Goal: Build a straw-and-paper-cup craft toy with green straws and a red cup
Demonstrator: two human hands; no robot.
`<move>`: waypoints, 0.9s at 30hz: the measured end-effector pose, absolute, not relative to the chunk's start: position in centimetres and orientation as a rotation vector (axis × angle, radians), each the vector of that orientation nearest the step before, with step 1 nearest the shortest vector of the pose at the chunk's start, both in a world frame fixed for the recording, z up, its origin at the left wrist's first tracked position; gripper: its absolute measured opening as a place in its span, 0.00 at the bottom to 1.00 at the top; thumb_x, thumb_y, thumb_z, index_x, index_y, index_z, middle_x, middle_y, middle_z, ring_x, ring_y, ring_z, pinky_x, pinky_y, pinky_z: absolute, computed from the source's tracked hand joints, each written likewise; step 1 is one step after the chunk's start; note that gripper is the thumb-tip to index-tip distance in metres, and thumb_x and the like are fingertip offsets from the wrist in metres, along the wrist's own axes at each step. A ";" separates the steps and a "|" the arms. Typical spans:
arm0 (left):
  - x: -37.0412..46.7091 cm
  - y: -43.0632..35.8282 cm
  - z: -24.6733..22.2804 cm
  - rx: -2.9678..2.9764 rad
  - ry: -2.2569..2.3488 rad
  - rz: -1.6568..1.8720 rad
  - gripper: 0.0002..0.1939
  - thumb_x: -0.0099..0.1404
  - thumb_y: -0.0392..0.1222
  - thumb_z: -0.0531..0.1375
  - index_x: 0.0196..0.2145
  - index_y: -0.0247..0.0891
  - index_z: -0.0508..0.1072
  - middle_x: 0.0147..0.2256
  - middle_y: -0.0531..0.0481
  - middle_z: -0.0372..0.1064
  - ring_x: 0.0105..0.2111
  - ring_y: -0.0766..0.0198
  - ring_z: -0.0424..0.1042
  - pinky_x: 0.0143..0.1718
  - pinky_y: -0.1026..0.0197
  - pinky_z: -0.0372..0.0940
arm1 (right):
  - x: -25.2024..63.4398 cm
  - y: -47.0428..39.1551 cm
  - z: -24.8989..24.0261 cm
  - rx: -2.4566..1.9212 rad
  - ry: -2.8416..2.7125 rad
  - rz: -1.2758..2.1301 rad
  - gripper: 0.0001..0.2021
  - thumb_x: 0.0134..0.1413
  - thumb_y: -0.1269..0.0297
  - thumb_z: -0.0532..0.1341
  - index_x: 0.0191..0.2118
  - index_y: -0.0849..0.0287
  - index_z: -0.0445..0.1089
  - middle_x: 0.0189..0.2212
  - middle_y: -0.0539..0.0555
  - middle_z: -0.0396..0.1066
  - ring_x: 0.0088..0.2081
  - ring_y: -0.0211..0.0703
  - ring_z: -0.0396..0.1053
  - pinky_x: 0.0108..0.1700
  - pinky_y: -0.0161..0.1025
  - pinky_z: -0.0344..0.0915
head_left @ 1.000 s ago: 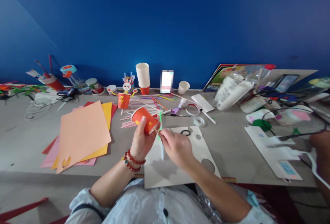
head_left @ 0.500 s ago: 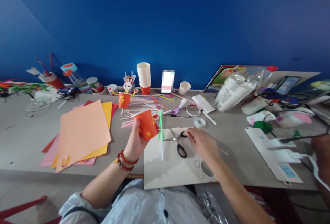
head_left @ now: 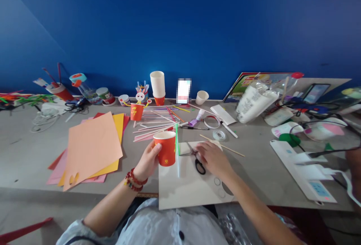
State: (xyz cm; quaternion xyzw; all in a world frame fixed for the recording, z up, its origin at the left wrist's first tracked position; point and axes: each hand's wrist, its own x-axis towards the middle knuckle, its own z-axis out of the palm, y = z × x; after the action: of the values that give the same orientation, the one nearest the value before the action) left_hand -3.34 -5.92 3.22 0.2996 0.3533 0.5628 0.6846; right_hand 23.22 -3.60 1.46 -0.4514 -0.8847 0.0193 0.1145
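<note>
My left hand [head_left: 149, 159] is wrapped round a red paper cup [head_left: 166, 154] with gold marks, held upright with its white rim on top. Directly right of the cup are green straws [head_left: 176, 139] and a pale straw [head_left: 178, 168] over the white card [head_left: 180, 192]. My right hand [head_left: 213, 158] is over black-handled scissors [head_left: 200, 168] on the card, fingers partly stretched out and covering one handle loop. Whether the fingertips touch the scissors is hard to see. A thin wooden stick [head_left: 235, 151] lies on the table just beyond this hand.
Coloured paper sheets [head_left: 93, 147] are stacked at left. Behind stand a rabbit-faced cup figure [head_left: 136, 111], stacked white cups [head_left: 157, 83] and many loose straws [head_left: 155, 116]. Clear tape [head_left: 219, 135] lies beyond my right hand. A power strip [head_left: 299, 173] with cables is at right.
My left hand has turned the red cup upright and lowered it. My right hand has let go of the wooden stick, now on the table, and moved left over the scissors.
</note>
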 end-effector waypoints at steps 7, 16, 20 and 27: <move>-3.2 -5.7 3.8 0.549 0.713 1.190 0.27 0.60 0.56 0.64 0.51 0.34 0.74 0.45 0.37 0.77 0.49 0.45 0.74 0.51 0.46 0.68 | 23.5 -3.3 0.7 -1.033 -2.805 -0.092 0.17 0.60 0.77 0.59 0.52 0.55 0.71 0.42 0.56 0.74 0.47 0.48 0.68 0.55 0.49 0.62; -4.0 -5.9 3.3 0.580 0.488 1.101 0.34 0.57 0.64 0.63 0.50 0.32 0.72 0.39 0.39 0.76 0.35 0.55 0.76 0.38 0.54 0.71 | 25.2 -2.2 -0.7 -0.831 -2.671 0.139 0.13 0.63 0.76 0.52 0.45 0.59 0.71 0.39 0.58 0.73 0.48 0.51 0.68 0.55 0.52 0.65; -4.0 -5.5 3.7 0.389 0.446 1.047 0.33 0.60 0.64 0.61 0.50 0.33 0.72 0.43 0.40 0.75 0.44 0.52 0.74 0.42 0.52 0.72 | 26.0 -2.8 -0.7 -0.920 -2.202 0.639 0.10 0.63 0.69 0.53 0.46 0.55 0.69 0.42 0.57 0.72 0.49 0.51 0.69 0.52 0.50 0.66; -3.5 -5.3 4.8 0.336 0.296 0.982 0.34 0.58 0.61 0.60 0.52 0.30 0.71 0.39 0.41 0.72 0.33 0.59 0.70 0.32 0.56 0.69 | 22.3 -5.4 1.9 -0.949 -1.323 1.264 0.03 0.57 0.67 0.60 0.38 0.54 0.69 0.32 0.50 0.69 0.35 0.44 0.68 0.38 0.39 0.67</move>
State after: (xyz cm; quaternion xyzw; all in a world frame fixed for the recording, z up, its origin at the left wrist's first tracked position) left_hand -3.51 -5.27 4.79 0.1598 0.1411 0.4674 0.8579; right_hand 22.34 -5.36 1.85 -0.3948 -0.5504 0.5258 0.5145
